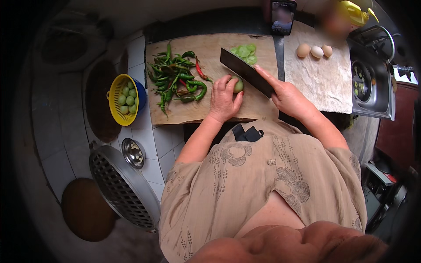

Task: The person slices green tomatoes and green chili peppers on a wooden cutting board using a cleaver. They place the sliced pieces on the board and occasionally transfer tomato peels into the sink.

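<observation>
My left hand [224,98] rests on the wooden cutting board [190,115] and grips a round green vegetable or fruit [238,85]. In my right hand [286,95] is a broad dark cleaver [245,71], my index finger laid along its blade. The cleaver lies just to the right of the green piece, a small gap between them. Beyond the blade is a small heap of thin green slices [244,51], partly hidden by it. A pile of green chili peppers [174,75] covers the board's left side, with a red chili [199,68] at its edge.
Three eggs [303,50] lie on a pale cloth [317,85] at the right, beside a metal sink [375,95]. Round green fruits sit in a yellow basket [111,110] at the left. A metal bowl [131,162] and a grey slatted steamer [144,187] are nearer. A phone [282,29] stands behind.
</observation>
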Demonstrator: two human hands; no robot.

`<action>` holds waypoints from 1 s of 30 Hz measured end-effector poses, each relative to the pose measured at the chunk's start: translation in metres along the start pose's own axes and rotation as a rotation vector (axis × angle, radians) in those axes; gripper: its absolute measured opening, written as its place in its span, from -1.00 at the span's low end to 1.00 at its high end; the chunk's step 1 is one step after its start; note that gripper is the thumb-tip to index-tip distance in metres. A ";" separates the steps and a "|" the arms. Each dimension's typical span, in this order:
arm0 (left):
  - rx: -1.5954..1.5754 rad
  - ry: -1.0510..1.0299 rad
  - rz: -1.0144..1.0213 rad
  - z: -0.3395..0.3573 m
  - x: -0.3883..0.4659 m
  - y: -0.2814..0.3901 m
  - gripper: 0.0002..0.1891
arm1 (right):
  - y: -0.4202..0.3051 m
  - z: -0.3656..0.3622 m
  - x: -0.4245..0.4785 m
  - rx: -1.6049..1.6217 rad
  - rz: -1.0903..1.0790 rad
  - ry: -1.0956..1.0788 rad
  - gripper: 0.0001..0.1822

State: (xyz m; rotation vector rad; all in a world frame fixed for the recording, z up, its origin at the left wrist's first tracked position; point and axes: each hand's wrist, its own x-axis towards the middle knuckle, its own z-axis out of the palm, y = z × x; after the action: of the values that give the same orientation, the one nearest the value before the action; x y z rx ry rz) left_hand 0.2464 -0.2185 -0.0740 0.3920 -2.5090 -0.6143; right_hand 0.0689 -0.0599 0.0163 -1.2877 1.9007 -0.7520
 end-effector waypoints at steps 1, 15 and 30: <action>-0.022 0.010 0.012 0.000 0.000 -0.001 -0.50 | 0.000 0.000 -0.001 -0.024 -0.008 0.003 -0.07; -0.020 0.029 0.108 0.015 0.001 -0.007 -0.58 | -0.033 -0.027 -0.022 -0.258 -0.092 -0.074 0.02; 0.002 0.067 0.138 0.022 -0.004 -0.011 -0.57 | 0.003 0.007 0.010 -0.178 -0.157 0.060 0.05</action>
State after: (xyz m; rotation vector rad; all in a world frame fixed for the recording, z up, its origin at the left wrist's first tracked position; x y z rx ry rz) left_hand 0.2393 -0.2186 -0.0975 0.2330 -2.4483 -0.5358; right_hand 0.0703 -0.0686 0.0079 -1.5547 1.9670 -0.7194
